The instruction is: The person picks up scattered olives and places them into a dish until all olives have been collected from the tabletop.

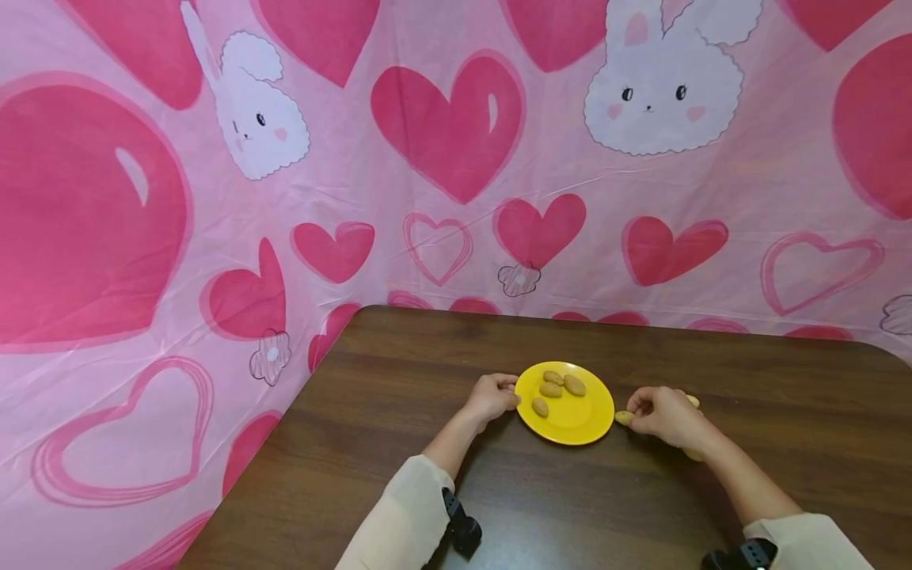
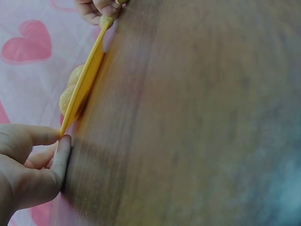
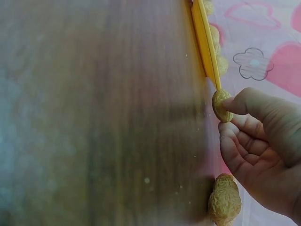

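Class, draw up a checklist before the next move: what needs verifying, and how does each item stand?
1. Left hand grips the rim of the round yellow plate: ok.
2. Right hand pinches one tan, oval, rough-shelled peanut: ok.
3. Pinched peanut is over the plate: not ok; it is just outside the right rim.
4. Plate has room: ok; four tan peanuts leave its near right part bare.
5. Loose peanuts on the brown wood-grain table counted: cannot tell; the right hand partly hides them.

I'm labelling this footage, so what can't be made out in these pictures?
Head view: loose peanuts past the right hand, partly covered by it; count unclear.
Left wrist view: lower parts of the peanuts on the yellow plate, behind its rim.
Right wrist view: the plate's far side, cut off by the top edge.
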`<state>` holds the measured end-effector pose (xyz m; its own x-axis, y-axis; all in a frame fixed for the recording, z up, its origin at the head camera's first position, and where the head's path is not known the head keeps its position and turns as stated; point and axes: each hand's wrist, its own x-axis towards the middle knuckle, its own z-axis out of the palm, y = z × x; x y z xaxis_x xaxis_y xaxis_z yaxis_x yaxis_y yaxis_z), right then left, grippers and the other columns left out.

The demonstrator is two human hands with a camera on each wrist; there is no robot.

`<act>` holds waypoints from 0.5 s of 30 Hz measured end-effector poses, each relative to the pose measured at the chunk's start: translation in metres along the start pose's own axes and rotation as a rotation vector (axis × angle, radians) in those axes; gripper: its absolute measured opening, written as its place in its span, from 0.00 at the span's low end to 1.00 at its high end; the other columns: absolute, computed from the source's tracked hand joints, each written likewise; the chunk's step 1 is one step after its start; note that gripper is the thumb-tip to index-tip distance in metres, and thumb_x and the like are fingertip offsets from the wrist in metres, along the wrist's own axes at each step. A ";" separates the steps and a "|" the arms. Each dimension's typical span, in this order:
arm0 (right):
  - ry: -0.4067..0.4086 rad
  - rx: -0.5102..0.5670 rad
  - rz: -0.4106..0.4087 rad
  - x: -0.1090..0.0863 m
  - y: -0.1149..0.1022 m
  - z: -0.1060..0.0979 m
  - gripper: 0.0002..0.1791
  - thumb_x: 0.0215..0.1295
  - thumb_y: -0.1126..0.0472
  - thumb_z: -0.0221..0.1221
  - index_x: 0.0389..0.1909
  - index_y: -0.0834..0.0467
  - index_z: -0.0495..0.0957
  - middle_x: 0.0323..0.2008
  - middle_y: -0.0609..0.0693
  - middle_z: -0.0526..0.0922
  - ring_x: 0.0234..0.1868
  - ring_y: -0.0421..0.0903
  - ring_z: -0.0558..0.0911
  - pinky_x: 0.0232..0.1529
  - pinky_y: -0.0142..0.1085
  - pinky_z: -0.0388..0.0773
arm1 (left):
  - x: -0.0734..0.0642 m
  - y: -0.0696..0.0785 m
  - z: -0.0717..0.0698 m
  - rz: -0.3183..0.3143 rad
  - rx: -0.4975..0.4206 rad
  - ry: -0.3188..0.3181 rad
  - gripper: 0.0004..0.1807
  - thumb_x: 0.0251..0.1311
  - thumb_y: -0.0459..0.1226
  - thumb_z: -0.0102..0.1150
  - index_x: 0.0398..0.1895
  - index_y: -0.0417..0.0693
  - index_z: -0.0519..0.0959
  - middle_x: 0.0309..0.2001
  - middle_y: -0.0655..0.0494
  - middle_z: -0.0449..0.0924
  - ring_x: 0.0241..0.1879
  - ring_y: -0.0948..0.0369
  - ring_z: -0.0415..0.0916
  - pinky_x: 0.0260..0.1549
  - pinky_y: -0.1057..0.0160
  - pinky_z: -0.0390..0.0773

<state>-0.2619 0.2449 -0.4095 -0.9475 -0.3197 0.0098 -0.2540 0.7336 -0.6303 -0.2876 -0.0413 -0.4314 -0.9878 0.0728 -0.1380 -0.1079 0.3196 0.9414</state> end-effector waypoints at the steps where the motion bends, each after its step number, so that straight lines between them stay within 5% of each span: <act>1: 0.006 -0.006 -0.003 0.000 0.000 0.000 0.07 0.50 0.66 0.66 0.28 0.62 0.77 0.23 0.48 0.75 0.25 0.45 0.71 0.24 0.31 0.71 | 0.000 0.000 0.000 0.001 0.003 0.001 0.22 0.52 0.24 0.60 0.53 0.34 0.76 0.35 0.54 0.75 0.34 0.63 0.71 0.33 0.69 0.77; 15: 0.087 0.002 0.014 0.004 -0.002 0.000 0.09 0.52 0.64 0.66 0.33 0.63 0.77 0.26 0.48 0.76 0.28 0.45 0.72 0.26 0.30 0.73 | 0.000 0.000 0.000 0.005 0.004 -0.003 0.21 0.52 0.24 0.60 0.53 0.33 0.76 0.35 0.53 0.75 0.34 0.63 0.72 0.33 0.69 0.77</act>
<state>-0.2651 0.2419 -0.4084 -0.9643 -0.2559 0.0680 -0.2401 0.7368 -0.6321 -0.2879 -0.0414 -0.4315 -0.9880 0.0767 -0.1343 -0.1028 0.3233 0.9407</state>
